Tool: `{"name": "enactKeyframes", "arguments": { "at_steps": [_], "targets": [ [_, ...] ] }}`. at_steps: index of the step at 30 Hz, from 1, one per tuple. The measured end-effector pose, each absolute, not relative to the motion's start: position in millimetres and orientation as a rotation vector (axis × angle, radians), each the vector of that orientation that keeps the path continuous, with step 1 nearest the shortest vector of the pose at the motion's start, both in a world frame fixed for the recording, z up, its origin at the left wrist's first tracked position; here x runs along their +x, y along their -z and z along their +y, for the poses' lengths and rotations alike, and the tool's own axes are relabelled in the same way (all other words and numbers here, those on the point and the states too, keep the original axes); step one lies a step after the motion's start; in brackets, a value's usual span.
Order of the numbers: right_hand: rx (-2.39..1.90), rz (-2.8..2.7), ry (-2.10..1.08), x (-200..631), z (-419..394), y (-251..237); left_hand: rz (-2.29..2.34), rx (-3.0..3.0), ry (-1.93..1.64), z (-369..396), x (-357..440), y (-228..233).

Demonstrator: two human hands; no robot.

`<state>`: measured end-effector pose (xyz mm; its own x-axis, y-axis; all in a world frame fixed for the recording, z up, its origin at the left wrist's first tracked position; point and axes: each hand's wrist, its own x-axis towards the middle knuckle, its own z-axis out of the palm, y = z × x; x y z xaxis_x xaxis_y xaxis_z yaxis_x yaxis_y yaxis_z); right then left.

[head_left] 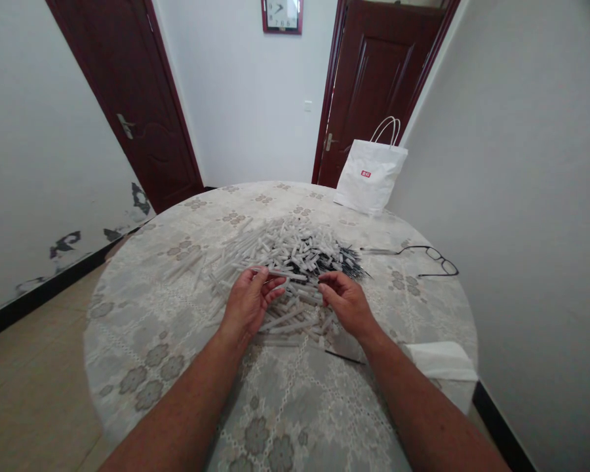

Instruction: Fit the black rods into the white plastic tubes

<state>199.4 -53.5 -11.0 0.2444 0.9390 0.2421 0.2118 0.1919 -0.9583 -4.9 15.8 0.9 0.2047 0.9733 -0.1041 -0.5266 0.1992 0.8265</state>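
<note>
My left hand (pixel 250 298) is closed on a thin, translucent white pen barrel (pixel 290 275), pinched between thumb and forefinger and pointing to the right. Close to the barrel's right end, the thumb and fingers of my right hand (pixel 344 300) are pressed together. A small dark bit shows at those fingertips, too small to name. Beneath and beyond both hands spreads a heap of short white tubes (pixel 280 239) that look like pen parts. Thin black sticks (pixel 353 261) stick out at the heap's right side. Longer translucent tubes (pixel 290 321) lie loosely under my hands.
A round table (pixel 177 373) carries a patterned lace cloth. Eyeglasses (pixel 440 259) lie at the right, a white paper bag (pixel 373 174) stands at the back right, and a folded white tissue (pixel 442 360) rests near my right forearm. One thin black stick (pixel 344 357) lies in front of the heap.
</note>
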Motion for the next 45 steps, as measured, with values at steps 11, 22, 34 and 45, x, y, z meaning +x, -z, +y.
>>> {"name": "enactKeyframes", "arguments": {
  "at_steps": [11,22,34,45],
  "targets": [
    [-1.263,-1.19,-0.742,196.8,-54.9,10.0,0.708,0.8,-1.152,9.0,1.0,-3.8],
    [-1.272,-1.222,-0.738,192.5,-56.8,11.4,0.716,0.835,-1.148,9.8,2.3,0.4],
    [-1.28,-1.202,-0.715,192.1,-57.2,12.7,0.716,0.871,-1.145,8.9,3.9,2.0],
    [-1.319,-1.224,-0.616,198.1,-56.4,17.0,0.718,0.778,-1.085,6.7,4.3,-1.9]
  ]
}}
